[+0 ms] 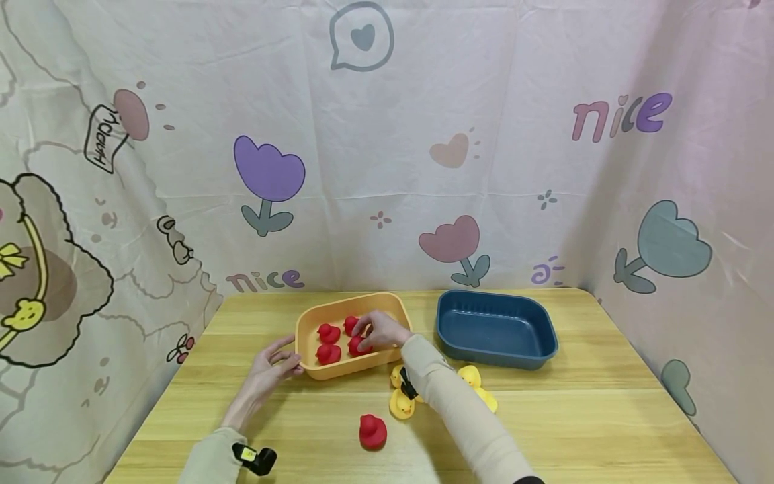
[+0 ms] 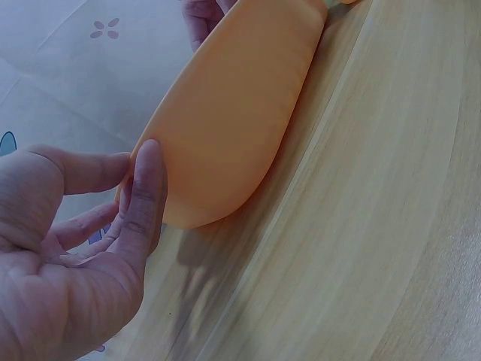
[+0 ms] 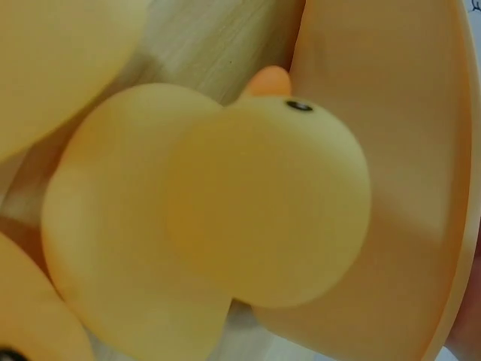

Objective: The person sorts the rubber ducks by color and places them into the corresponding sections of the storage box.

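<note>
My left hand (image 1: 271, 370) pinches the near-left rim of an orange basin (image 1: 357, 367) between thumb and fingers; the left wrist view shows this grip on the basin wall (image 2: 233, 113). My right hand (image 1: 384, 329) reaches over the near-right rim into the basin. Its fingers pinch a red rubber duck (image 1: 357, 347) there, partly covered by the hand. Other red ducks (image 1: 328, 354) sit on the basin floor. In the right wrist view a yellow duck (image 3: 270, 203) fills the middle, beside the basin's outer wall (image 3: 383, 188), and the right hand is mostly hidden.
A blue basin (image 1: 497, 351) stands to the right. Several yellow ducks (image 1: 402, 405) lie under and around the right forearm, in front of the basins. One red duck (image 1: 372, 432) sits near the table's front middle. A printed cloth (image 1: 375, 175) hangs behind the wooden table (image 1: 580, 417).
</note>
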Available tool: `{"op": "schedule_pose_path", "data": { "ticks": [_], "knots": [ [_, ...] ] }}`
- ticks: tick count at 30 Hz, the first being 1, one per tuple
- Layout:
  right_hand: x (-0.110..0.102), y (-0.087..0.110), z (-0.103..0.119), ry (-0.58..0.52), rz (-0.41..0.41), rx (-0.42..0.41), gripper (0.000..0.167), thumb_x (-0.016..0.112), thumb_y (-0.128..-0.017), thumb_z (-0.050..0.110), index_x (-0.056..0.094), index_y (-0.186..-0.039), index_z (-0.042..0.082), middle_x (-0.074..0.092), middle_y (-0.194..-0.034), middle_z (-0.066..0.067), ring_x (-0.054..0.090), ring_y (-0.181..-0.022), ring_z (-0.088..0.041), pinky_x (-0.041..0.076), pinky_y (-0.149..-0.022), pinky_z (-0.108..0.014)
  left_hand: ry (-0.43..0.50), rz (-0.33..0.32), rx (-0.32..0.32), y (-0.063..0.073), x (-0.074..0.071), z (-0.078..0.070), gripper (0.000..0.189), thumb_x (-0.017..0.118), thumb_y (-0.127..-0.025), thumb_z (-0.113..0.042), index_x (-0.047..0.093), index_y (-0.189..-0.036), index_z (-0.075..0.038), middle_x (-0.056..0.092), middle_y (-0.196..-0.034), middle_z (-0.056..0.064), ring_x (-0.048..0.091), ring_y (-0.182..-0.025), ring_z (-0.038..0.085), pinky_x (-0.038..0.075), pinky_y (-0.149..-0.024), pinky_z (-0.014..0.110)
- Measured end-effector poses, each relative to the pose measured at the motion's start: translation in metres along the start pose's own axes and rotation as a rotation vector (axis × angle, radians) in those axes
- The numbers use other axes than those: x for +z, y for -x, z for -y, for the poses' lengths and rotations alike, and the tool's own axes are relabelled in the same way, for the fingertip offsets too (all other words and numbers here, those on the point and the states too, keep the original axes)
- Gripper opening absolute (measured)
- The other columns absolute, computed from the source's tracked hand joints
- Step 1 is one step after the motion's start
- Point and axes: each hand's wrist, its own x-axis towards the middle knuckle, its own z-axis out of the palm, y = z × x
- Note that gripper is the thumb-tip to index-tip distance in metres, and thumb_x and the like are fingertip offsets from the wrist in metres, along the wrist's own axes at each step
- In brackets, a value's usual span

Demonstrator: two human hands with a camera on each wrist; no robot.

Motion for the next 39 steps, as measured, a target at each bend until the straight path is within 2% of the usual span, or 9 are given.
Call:
{"op": "schedule_pose_path", "data": {
  "ticks": [16,24,28,32,35,39],
  "knots": [
    [0.001,0.0,0.001,-0.018,0.005,0.025,0.023,0.08,-0.08,-0.002,0.075,-0.102,-0.002,0.074,-0.1,-0.014,0.059,-0.077,-0.011,0.051,-0.063,-0.013,0.004,-0.001,0.0,-0.001,0.001,0.001,0.064,0.053,-0.099,0.006,0.022,-0.154,0.01,0.059,-0.093,0.0,0.067,-0.075,0.006,0.062,-0.077,0.019],
    [-0.003,0.002,0.006,0.028,-0.002,0.009,0.026,0.08,-0.081,0.001,0.075,-0.107,0.0,0.074,-0.103,-0.014,0.06,-0.083,-0.015,0.048,-0.065,-0.013,0.013,0.005,0.007,-0.002,-0.001,0.003,0.063,0.052,-0.099,0.007,0.021,-0.154,0.01,0.06,-0.092,-0.001,0.067,-0.075,0.005,0.061,-0.076,0.018],
    [-0.01,0.009,0.012,0.05,-0.001,-0.054,0.029,0.08,-0.083,0.005,0.074,-0.11,-0.001,0.075,-0.107,-0.016,0.063,-0.083,-0.018,0.05,-0.068,-0.014,0.004,0.004,0.007,-0.002,0.0,0.003,0.063,0.052,-0.099,0.007,0.021,-0.154,0.011,0.06,-0.094,0.001,0.067,-0.075,0.006,0.061,-0.076,0.018],
    [-0.016,0.021,0.018,0.025,-0.004,-0.16,0.03,0.077,-0.086,0.004,0.071,-0.113,-0.006,0.074,-0.11,-0.021,0.065,-0.083,-0.023,0.056,-0.075,-0.019,0.009,-0.002,0.013,-0.002,-0.001,0.003,0.063,0.053,-0.098,0.007,0.022,-0.154,0.01,0.06,-0.094,0.001,0.067,-0.074,0.006,0.061,-0.076,0.018],
    [-0.018,0.033,0.021,0.008,-0.007,-0.232,0.03,0.076,-0.087,0.003,0.07,-0.113,-0.009,0.073,-0.109,-0.024,0.066,-0.081,-0.023,0.058,-0.075,-0.022,0.009,-0.002,0.014,-0.003,-0.001,0.003,0.064,0.053,-0.098,0.007,0.022,-0.154,0.01,0.06,-0.093,0.001,0.067,-0.074,0.006,0.061,-0.075,0.018],
    [-0.019,0.052,0.025,-0.008,-0.018,-0.282,0.028,0.076,-0.087,0.003,0.071,-0.112,-0.008,0.073,-0.107,-0.025,0.065,-0.08,-0.022,0.058,-0.072,-0.022,0.011,-0.001,0.009,-0.002,-0.001,0.002,0.064,0.054,-0.098,0.007,0.022,-0.154,0.011,0.06,-0.091,-0.001,0.067,-0.074,0.006,0.062,-0.075,0.019]
  ]
}}
